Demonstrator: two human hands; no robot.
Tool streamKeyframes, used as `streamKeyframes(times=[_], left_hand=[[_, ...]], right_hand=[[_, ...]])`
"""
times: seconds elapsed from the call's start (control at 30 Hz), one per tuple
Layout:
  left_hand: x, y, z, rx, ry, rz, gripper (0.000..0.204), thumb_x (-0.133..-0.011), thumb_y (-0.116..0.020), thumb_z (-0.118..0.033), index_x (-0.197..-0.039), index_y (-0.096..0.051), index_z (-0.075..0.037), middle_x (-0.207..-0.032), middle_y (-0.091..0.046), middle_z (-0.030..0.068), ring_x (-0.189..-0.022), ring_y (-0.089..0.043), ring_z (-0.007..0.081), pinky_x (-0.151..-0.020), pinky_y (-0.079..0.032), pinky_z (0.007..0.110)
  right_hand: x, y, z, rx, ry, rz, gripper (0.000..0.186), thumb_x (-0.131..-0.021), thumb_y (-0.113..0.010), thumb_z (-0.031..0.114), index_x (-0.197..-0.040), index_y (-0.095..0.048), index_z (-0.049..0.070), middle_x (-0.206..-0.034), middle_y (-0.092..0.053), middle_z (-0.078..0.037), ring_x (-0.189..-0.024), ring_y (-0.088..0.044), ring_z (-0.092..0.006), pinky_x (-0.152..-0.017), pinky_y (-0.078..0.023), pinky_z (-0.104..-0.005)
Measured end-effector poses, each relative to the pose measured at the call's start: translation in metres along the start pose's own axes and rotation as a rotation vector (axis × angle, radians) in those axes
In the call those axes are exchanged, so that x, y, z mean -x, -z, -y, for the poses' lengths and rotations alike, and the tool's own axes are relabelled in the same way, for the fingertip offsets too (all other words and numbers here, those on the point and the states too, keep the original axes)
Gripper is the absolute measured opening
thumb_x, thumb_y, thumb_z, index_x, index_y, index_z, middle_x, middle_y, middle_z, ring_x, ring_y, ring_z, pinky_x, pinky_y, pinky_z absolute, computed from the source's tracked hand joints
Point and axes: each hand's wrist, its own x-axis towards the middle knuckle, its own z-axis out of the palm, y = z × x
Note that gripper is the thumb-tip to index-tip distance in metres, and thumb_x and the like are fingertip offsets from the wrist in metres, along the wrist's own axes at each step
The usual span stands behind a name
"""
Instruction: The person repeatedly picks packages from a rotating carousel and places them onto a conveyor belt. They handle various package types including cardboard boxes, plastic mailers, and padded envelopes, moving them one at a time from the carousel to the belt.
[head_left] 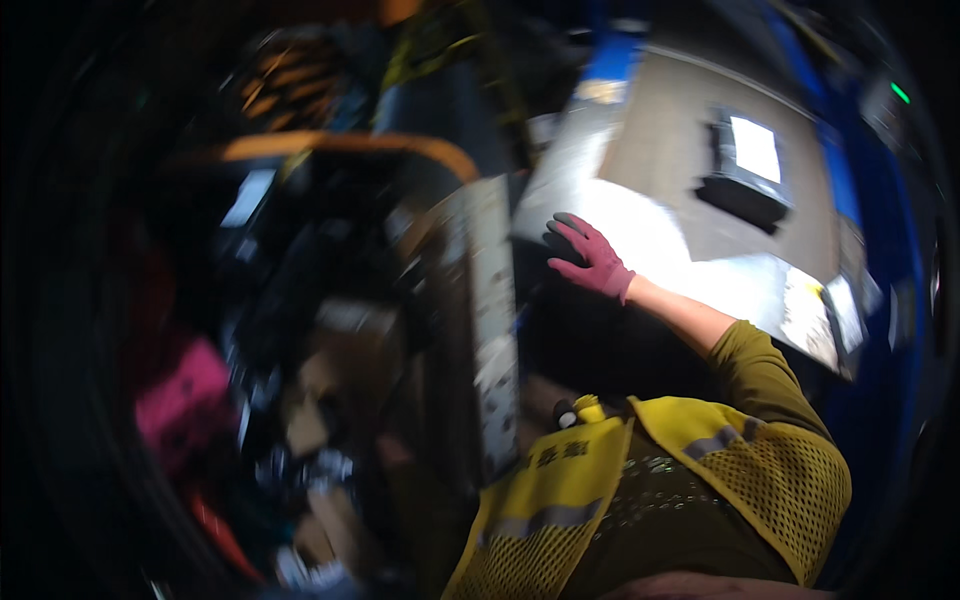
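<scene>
A hand [590,258] in a purple glove sits mid-frame, fingers spread and released, holding nothing, at the near edge of a pale metal chute [660,240]. The grey belt [680,160] above lies open around one dark parcel [745,165] at upper right. A bin of parcels [300,380] crowds the left. The picture is blurred, and the other hand is out of sight.

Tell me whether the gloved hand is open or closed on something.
Open. The hand in the maroon glove has its fingers spread and grips nothing; it reaches over the edge of the grey belt, where a dark parcel lies farther off.
</scene>
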Motion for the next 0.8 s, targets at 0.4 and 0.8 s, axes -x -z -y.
streamKeyframes(times=[0.4,0.8], left_hand=[[0.041,-0.037,-0.045,0.796,0.301,0.011,0.062,-0.094,-0.044,-0.042,-0.141,-0.028,-0.005,-0.140,-0.037,0.0152,-0.127,-0.039,0.0268,-0.105,-0.033,0.040],[0.151,-0.188,-0.038,-0.483,-0.668,0.167,0.066,-0.093,-0.047,-0.044,-0.142,-0.026,-0.005,-0.141,-0.037,0.0128,-0.127,-0.039,0.0250,-0.105,-0.034,0.039]], right_hand=[[-0.088,-0.266,0.132,0.020,-0.025,0.378,0.058,-0.089,-0.049,0.046,-0.129,-0.048,0.004,-0.121,-0.053,-0.023,-0.113,-0.046,-0.0429,-0.099,-0.037,-0.0464],[0.019,-0.019,0.139,-0.484,0.055,0.039,0.085,-0.057,-0.087,0.024,-0.131,-0.046,0.010,-0.135,-0.029,-0.019,-0.122,-0.043,-0.0352,-0.104,-0.035,-0.0408]])
